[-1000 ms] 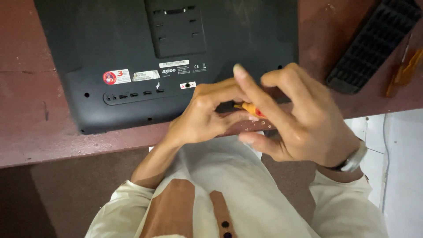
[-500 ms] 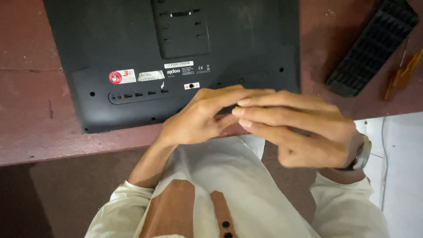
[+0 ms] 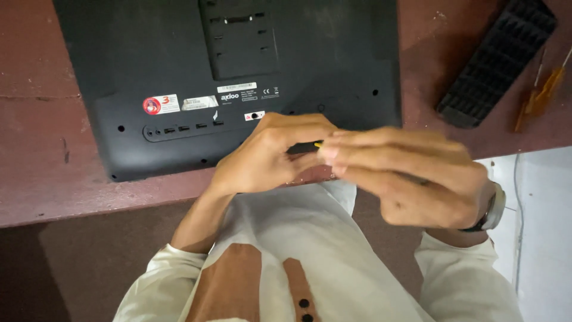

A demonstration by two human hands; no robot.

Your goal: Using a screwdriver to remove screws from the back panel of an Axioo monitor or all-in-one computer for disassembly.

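Note:
A black computer monitor lies face down on a reddish-brown table, its back panel with stickers and a row of ports toward me. Both my hands meet over its near edge. My left hand is curled, with thumb and fingers pinched on a small yellow-orange screwdriver, of which only a sliver shows. My right hand, blurred and with a watch on the wrist, lies over the tool's other end with its fingers together. The tool's tip is hidden by my fingers.
A black ribbed plastic panel lies on the table at the upper right. Beside it is an orange-handled screwdriver. The table's near edge runs just below my hands, and a pale floor shows at the right.
My right hand's fingers have lowered and flattened over the screwdriver, hiding the orange handle that showed a second ago. My left hand has stayed in place on the monitor's edge.

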